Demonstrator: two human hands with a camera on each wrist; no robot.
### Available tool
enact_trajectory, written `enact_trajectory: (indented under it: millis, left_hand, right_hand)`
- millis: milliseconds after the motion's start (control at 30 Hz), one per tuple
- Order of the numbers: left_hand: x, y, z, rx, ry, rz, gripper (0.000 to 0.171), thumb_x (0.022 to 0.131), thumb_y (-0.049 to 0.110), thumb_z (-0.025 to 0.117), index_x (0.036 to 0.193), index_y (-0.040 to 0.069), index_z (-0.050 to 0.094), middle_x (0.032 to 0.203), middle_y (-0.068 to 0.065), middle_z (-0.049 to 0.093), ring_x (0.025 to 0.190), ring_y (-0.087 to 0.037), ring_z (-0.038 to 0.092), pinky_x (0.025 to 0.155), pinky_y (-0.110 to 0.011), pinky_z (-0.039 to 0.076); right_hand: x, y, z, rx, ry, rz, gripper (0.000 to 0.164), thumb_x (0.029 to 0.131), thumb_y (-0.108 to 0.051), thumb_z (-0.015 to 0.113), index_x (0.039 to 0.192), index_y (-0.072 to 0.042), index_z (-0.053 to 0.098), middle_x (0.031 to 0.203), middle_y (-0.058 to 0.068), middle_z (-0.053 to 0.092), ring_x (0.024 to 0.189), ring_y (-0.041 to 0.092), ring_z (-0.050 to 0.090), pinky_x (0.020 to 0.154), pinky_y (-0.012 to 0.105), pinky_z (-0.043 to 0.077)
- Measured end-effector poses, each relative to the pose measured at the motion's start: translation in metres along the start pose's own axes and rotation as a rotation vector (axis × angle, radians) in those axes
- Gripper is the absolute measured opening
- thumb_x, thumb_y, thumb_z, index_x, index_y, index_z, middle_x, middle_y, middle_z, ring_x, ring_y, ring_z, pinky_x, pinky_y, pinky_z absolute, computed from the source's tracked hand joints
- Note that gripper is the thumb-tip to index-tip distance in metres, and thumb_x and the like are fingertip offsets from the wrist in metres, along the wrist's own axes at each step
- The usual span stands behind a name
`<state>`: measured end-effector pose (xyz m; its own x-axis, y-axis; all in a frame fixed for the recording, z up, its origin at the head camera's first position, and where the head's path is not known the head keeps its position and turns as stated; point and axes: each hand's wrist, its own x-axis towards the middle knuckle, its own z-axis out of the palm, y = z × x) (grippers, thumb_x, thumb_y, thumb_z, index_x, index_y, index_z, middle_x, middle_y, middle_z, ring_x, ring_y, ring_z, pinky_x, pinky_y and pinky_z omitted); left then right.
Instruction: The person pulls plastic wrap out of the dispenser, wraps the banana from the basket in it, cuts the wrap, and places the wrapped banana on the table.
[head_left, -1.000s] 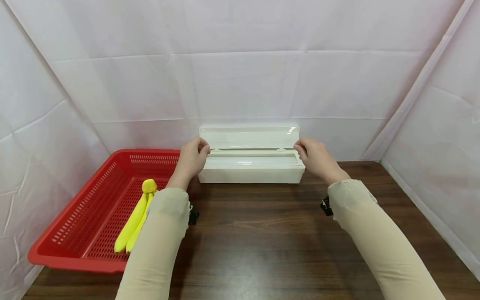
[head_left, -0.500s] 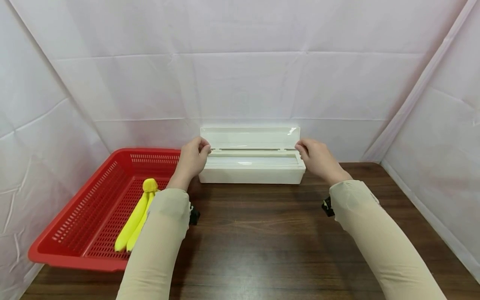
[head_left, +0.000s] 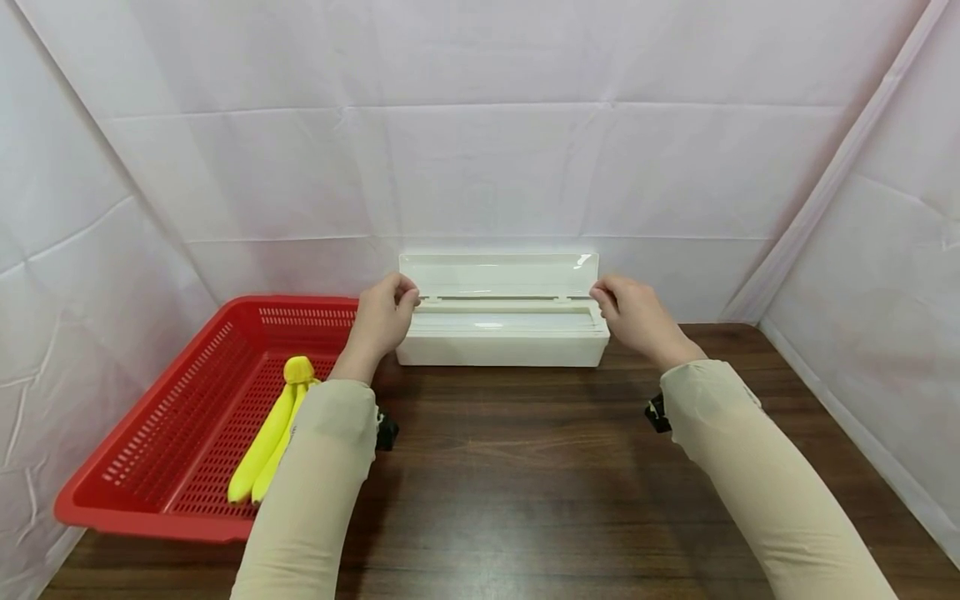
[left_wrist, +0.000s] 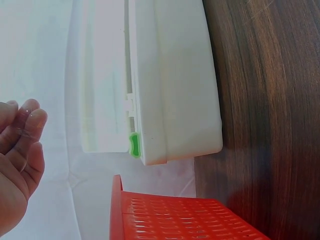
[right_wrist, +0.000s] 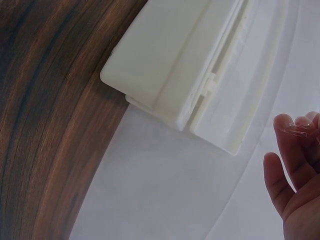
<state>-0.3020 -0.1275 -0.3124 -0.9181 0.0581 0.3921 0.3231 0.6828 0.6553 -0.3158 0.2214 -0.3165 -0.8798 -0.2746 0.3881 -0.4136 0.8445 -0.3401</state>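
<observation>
A white cling film dispenser (head_left: 501, 352) sits at the back of the table with its lid (head_left: 498, 275) raised. A pale roll (head_left: 502, 321) shows in its opening. My left hand (head_left: 381, 315) is raised by the dispenser's left end, fingers curled together. At the other end is my right hand (head_left: 633, 315), thumb and fingers pinched. Crinkled clear cling film (right_wrist: 298, 131) glints at the right fingertips in the right wrist view. In the left wrist view a similar clear sheen crosses the curled fingers (left_wrist: 36, 120). Between the hands the film is nearly invisible.
A red plastic basket (head_left: 150, 417) stands on the left, holding yellow bananas (head_left: 266, 442) partly hidden by the left sleeve. A green tab (left_wrist: 135, 145) marks the dispenser's left end. White cloth walls (head_left: 480, 167) enclose the dark wooden table (head_left: 495, 475).
</observation>
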Motion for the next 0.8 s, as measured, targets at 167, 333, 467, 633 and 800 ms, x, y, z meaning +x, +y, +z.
enact_trajectory:
  millis: [167,333,467,633,800]
  left_hand:
    - [-0.0009,0.0005,-0.0019,-0.011,0.003,0.010,0.015,0.097,0.014,0.050,0.099,0.002,0.058,0.094,-0.015,0.069,0.083,-0.027,0.061,0.074,-0.038,0.047]
    - [-0.0018,0.0005,-0.0035,-0.012,0.012,0.017,0.014,0.097,0.014,0.051,0.099,0.001,0.058,0.094,-0.015,0.069,0.085,-0.027,0.061,0.077,-0.040,0.048]
    - [-0.0021,0.0003,-0.0040,-0.013,0.024,0.024,0.014,0.097,0.013,0.051,0.098,0.001,0.058,0.093,-0.016,0.069,0.085,-0.028,0.061,0.077,-0.040,0.048]
    - [-0.0029,0.0011,-0.0041,-0.013,0.022,0.028,0.014,0.097,0.013,0.051,0.099,0.001,0.058,0.095,-0.016,0.069,0.086,-0.028,0.061,0.078,-0.041,0.048]
    - [-0.0031,0.0025,-0.0041,-0.014,0.017,0.025,0.014,0.097,0.013,0.051,0.099,0.001,0.058,0.095,-0.016,0.069,0.087,-0.028,0.062,0.079,-0.041,0.048]
  right_hand:
    - [-0.0007,0.0001,0.0001,0.000,0.013,-0.009,0.023,0.100,-0.020,0.045,0.099,-0.003,0.061,0.081,0.010,0.057,0.072,0.024,0.051,0.068,0.038,0.041]
    - [-0.0012,-0.0014,-0.0011,0.004,0.015,-0.012,0.025,0.100,-0.022,0.045,0.097,-0.003,0.061,0.078,0.009,0.056,0.070,0.023,0.049,0.066,0.036,0.039]
    - [-0.0014,-0.0020,-0.0023,0.010,0.016,-0.022,0.027,0.101,-0.023,0.043,0.096,-0.003,0.061,0.076,0.009,0.055,0.069,0.023,0.049,0.064,0.036,0.039]
    - [-0.0025,-0.0029,-0.0038,0.017,0.025,-0.026,0.027,0.101,-0.023,0.044,0.096,-0.002,0.061,0.077,0.009,0.055,0.070,0.023,0.049,0.065,0.035,0.039]
    - [-0.0045,-0.0039,-0.0056,0.022,0.030,-0.021,0.026,0.100,-0.022,0.045,0.095,-0.002,0.061,0.076,0.009,0.055,0.068,0.023,0.048,0.063,0.034,0.039]
